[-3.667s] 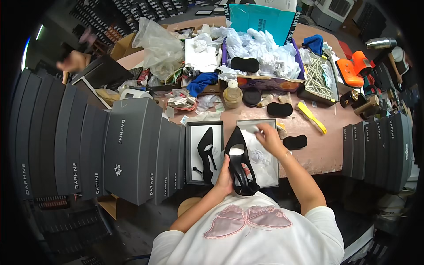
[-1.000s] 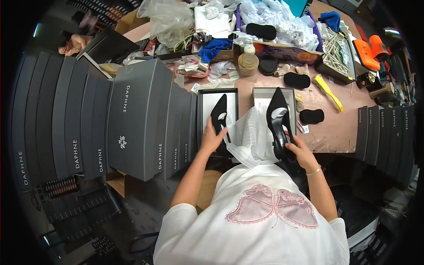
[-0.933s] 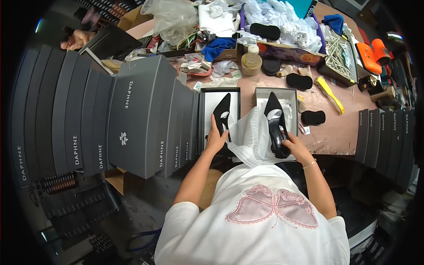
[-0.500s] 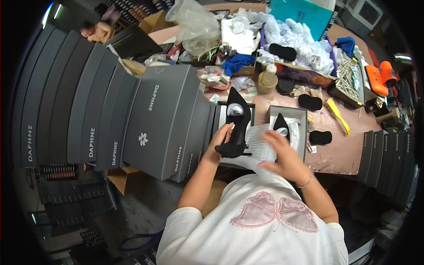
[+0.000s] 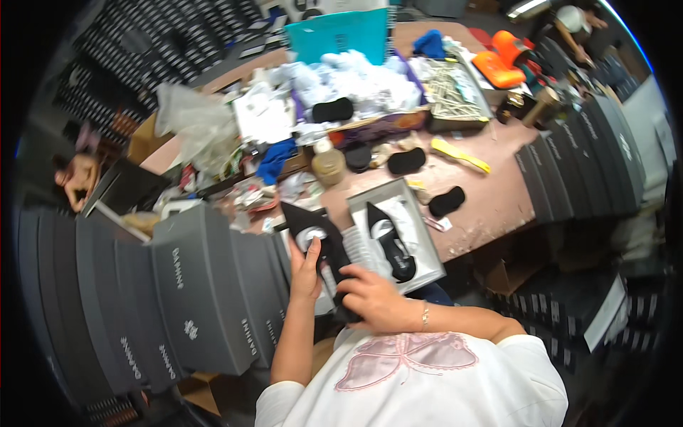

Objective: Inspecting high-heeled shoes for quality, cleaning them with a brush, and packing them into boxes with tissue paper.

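A black pointed high-heeled shoe (image 5: 332,248) is held up in front of me, toe pointing away, with white stuffing in its opening. My left hand (image 5: 306,272) grips it along its left side, the thumb lying across the top. Bent fingers of my right hand (image 5: 377,299) close on the shoe's rear part; the heel is partly hidden there. To the right, the matching shoe (image 5: 400,262) lies in an open grey shoebox (image 5: 435,265) with white paper. White striped tissue (image 5: 356,245) shows between the held shoe and that box.
Stacked dark shoeboxes (image 5: 206,285) crowd the left, and more shoeboxes (image 5: 594,160) stand at right. Beyond the open box lie black oval pads (image 5: 406,161), a yellow-handled brush (image 5: 461,156), a bottle (image 5: 328,164) and a bin of crumpled white paper (image 5: 370,85). Other people are in the background.
My view has swung right. My right hand, earlier raised off the shoe with fingers spread, has come onto its rear part. The shoe remains in my left hand, now tilted differently.
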`<state>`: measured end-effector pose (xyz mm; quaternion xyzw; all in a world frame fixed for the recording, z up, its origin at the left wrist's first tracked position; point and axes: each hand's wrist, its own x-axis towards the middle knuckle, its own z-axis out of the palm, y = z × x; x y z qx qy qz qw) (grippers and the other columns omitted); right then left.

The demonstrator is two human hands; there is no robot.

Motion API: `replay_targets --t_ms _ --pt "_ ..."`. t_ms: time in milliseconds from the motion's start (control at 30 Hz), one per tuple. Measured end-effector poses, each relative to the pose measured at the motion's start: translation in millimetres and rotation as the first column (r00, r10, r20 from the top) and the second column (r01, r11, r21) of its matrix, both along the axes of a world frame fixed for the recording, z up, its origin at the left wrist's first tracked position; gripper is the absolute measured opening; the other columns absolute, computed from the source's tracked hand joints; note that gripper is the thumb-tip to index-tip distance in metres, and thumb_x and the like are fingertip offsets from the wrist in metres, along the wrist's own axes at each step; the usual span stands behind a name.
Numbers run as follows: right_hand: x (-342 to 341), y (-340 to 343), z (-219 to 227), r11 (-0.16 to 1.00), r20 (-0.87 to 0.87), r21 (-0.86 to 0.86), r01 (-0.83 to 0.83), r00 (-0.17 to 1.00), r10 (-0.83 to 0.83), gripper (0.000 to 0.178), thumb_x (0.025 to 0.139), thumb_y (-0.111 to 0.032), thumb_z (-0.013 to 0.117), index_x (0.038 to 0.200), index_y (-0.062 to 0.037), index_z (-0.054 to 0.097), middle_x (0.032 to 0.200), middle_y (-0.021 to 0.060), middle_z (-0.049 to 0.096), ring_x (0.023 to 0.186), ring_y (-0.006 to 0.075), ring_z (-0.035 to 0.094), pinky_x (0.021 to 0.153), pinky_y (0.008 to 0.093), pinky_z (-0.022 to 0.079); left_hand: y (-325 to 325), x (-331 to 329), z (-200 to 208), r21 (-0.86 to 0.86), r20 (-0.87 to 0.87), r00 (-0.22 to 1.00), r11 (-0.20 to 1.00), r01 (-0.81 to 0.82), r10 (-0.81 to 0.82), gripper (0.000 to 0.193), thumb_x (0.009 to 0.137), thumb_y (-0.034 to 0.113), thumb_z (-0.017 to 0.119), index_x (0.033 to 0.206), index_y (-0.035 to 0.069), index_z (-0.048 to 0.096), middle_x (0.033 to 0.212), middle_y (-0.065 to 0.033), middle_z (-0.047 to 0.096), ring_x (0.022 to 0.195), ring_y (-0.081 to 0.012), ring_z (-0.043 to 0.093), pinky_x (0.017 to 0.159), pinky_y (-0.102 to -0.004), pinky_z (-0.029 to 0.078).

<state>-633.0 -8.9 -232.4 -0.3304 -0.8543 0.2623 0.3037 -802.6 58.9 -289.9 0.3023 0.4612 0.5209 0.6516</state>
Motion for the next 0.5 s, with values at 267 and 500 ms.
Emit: replay_targets --t_ms 267,500 --pt "48.4 -4.0 -12.3 0.998 0.081 -0.025 -0.052 0.995 0.053 0.044 0.057 -0.028 0.080 0.088 -0.0061 0.058 0.107 0.0055 0.057 0.117 0.0300 0.046 0.089 0.0417 0.042 41.5 35.8 -10.3 0.365 -0.717 0.683 0.910 0.198 0.139 0.098 0.066 0.003 0.080 0.147 0.006 0.024 0.121 -0.0179 0.057 0.104 -0.0222 0.058 0.091 -0.0305 0.046" --pt "100.8 18.2 -10.8 0.998 0.077 0.014 -0.055 0.996 0.054 0.032 0.063 -0.028 0.074 0.085 -0.0071 0.064 0.098 0.0058 0.058 0.113 0.0273 0.048 0.079 0.0455 0.040 41.6 85.5 18.7 0.036 -0.566 0.810 0.978 0.207 -0.151 0.092 0.084 0.025 0.069 0.151 0.015 0.006 0.140 -0.0163 0.041 0.124 -0.0229 0.044 0.103 -0.0354 0.034"
